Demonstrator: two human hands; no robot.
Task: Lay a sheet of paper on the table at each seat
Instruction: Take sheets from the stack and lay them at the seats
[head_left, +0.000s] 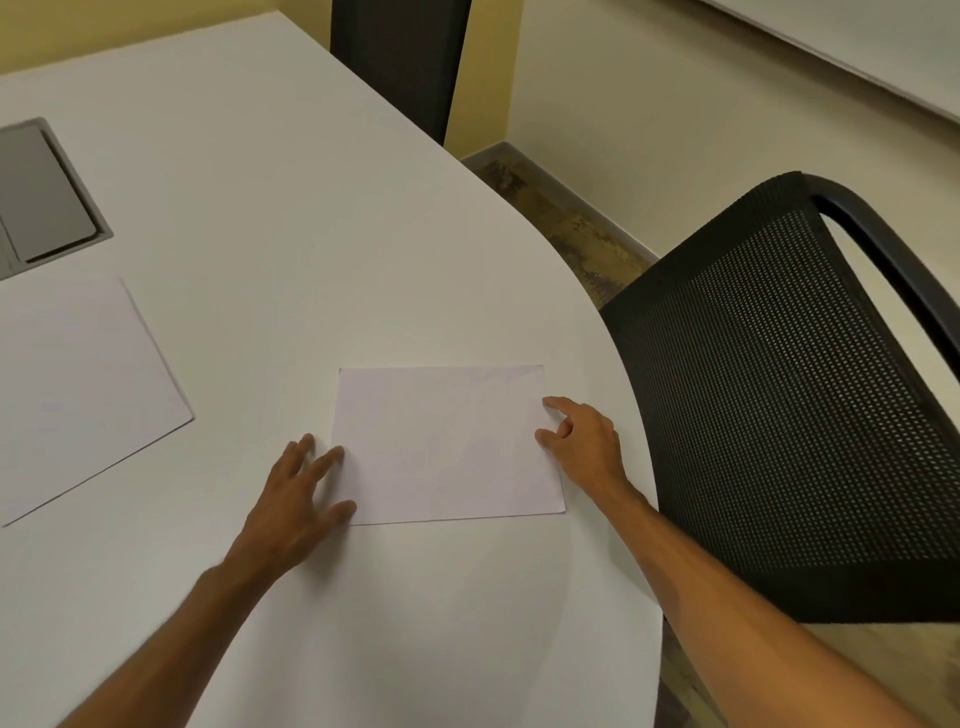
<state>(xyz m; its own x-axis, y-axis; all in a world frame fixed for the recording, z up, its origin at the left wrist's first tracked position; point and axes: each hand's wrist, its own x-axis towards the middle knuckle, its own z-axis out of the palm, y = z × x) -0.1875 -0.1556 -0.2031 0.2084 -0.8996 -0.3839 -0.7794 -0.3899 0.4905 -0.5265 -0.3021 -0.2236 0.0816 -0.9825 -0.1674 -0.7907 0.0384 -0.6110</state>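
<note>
A white sheet of paper (447, 444) lies flat on the white table (291, 208), near the curved right edge and in front of a black mesh chair (779, 405). My left hand (298, 501) rests on the table with spread fingers, its fingertips touching the sheet's left edge. My right hand (584, 441) touches the sheet's right edge with the index finger and thumb. Neither hand grips the paper. A second white sheet (78, 395) lies flat on the table at the far left.
A grey cable hatch (44, 197) is set into the table at the upper left. Another dark chair back (400, 62) stands at the far edge of the table. Beige wall and patterned floor (582, 234) lie to the right.
</note>
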